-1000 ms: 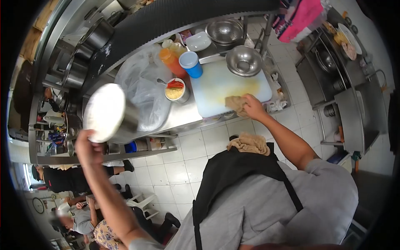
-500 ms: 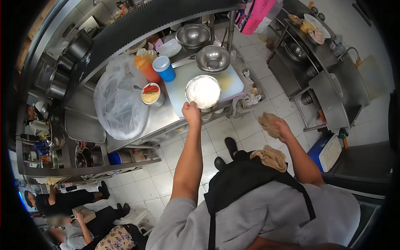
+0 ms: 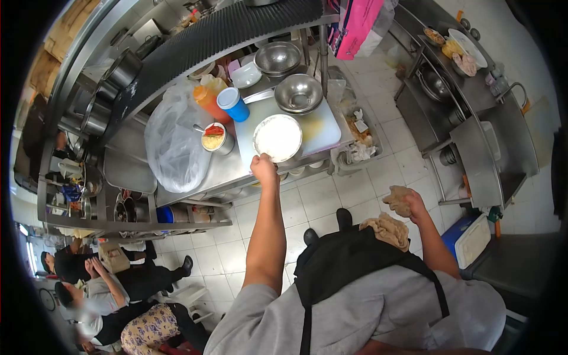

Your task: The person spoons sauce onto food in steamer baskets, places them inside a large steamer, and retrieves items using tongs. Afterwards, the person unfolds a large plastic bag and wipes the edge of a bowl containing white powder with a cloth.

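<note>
A round metal container of white contents (image 3: 277, 138) is at the front of the white cutting board (image 3: 328, 135), and my left hand (image 3: 264, 168) grips its near edge. My right hand (image 3: 416, 207) holds a brown cloth (image 3: 399, 201) out to the right, over the floor. Behind the container stand a blue cup with a pale lid (image 3: 233, 105) and an orange bottle (image 3: 209, 102). Metal bowls (image 3: 298, 93) rest on the back of the board. To the left is a tin of red and yellow food (image 3: 216, 139) with a spoon.
A large clear plastic bag (image 3: 177, 139) lies at the counter's left. A bin with scraps (image 3: 360, 151) stands right of the board. Steel shelving (image 3: 500, 136) and a blue cooler (image 3: 467, 236) are farther right. Several people (image 3: 127, 266) are at the lower left.
My left hand has brought the white-filled container from the left onto the board's front area. My right hand has lifted the brown cloth off the board and out to the right.
</note>
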A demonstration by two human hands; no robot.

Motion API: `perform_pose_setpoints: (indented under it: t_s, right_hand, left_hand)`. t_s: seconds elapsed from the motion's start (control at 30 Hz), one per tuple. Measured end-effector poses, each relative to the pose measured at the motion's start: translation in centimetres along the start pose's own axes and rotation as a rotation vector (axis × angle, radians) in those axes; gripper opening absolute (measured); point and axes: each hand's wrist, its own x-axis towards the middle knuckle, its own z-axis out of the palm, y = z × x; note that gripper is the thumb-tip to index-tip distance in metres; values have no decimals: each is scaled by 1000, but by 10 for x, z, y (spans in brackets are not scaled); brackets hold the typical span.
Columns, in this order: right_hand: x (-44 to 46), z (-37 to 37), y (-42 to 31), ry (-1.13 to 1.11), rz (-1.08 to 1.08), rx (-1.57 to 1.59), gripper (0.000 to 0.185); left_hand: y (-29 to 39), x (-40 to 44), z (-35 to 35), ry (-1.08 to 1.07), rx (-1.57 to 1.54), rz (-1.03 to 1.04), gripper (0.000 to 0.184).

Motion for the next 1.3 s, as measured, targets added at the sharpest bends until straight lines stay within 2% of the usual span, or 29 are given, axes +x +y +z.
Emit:
perform_pose_setpoints:
  t_s: [0.07, 0.3, 0.37, 0.47, 0.57, 0.67, 0.77, 0.83, 0.87, 0.93, 1.0, 1.13, 1.17, 1.23, 1.3]
  right_hand:
    - [12, 0, -13, -7, 17, -29, 38]
    - [35, 4, -42, -63, -30, -15, 35]
    - [32, 15, -45, -69, -42, -15, 36]
    - [37, 39, -51, -123, -31, -64, 36]
    - [47, 78, -58, -191, 95, 22, 33]
    - [76, 149, -42, -40, 12, 54, 40]
    - [107, 236, -22, 182, -121, 320, 46]
    - [125, 284, -25, 384, -213, 286, 49]
    - [129, 281, -26, 457, -277, 161, 49]
    - [140, 273, -31, 590, -406, -96, 50]
    - [155, 253, -48, 468, -503, -308, 45]
    - [190, 222, -94, 150, -634, -680, 41]
    - [199, 222, -102, 58, -663, -756, 41]
    - [205, 226, -102, 81, -579, -690, 44]
    - [201, 234, -91, 166, -536, -552, 46]
  left_hand:
    - [-11, 2, 0, 13, 101, 8, 16]
    - [11, -15, 23, 37, 6, 15, 14]
    - [0, -13, 23, 40, 46, 32, 13]
    - [-17, -28, 23, 73, -72, -9, 21]
    - [-24, -53, 33, 133, -75, -6, 18]
    - [-25, -84, 60, 179, -105, 16, 14]
    - [-48, -97, 81, 132, -98, 63, 11]
    - [-62, -102, 94, 163, 22, 175, 9]
    - [-71, -102, 94, 178, 89, 229, 8]
    - [-75, -99, 90, 130, 71, 121, 2]
    - [-61, -108, 82, 15, 56, -55, 2]
    - [-43, -89, 66, -178, 143, -155, 10]
    - [-33, -87, 72, -173, 140, -158, 5]
    - [-36, -79, 80, -94, 61, -170, 3]
    - [-39, -76, 86, 0, -8, -168, 13]
